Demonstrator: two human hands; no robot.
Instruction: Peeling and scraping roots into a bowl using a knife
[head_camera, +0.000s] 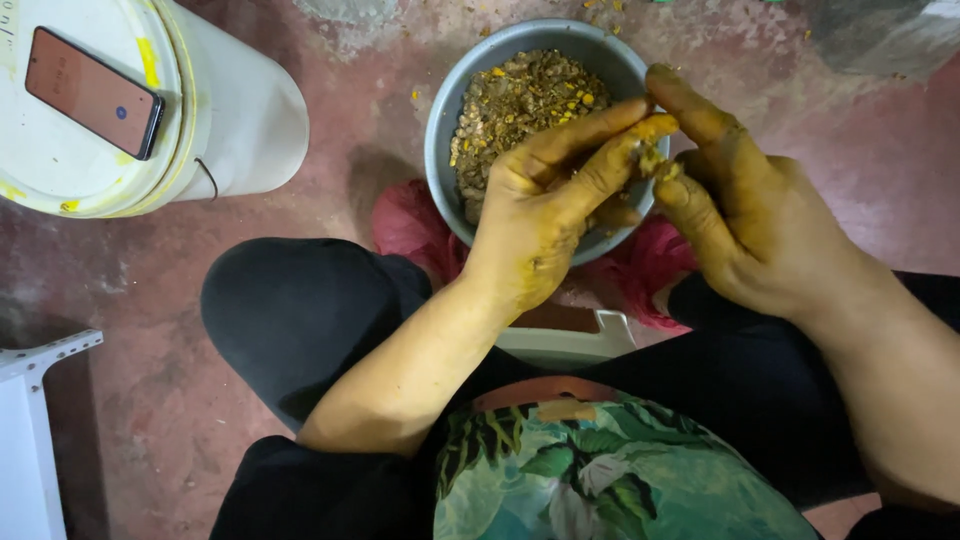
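Both hands are meeting over the right rim of a grey round bowl (447, 110) that is sitting on the reddish floor (380, 70) between the person's knees. The left hand (545, 200), stained yellow, is reaching across the bowl with its fingers (600, 125) stretched out and its fingertips pinching a small yellowish bit (652, 160); the right hand (750, 210) is curling in from the other side, its thumb and forefinger closing on the same bit, so that the piece is being gripped between the two hands just above the bowl's edge. What the bit is, and how much of it is buried between the fingertips, is hard to make out. The bowl is holding a heap of brown and yellow scraps (520, 100), but the left hand is covering its lower right part. A red cloth or bag (410, 225) is poking out from under the bowl, mostly hidden. At the upper left a white bucket (240, 110) is cut off by the frame, with a phone (92, 92) lying on its lid. A white stool edge (560, 345) is showing between the legs.
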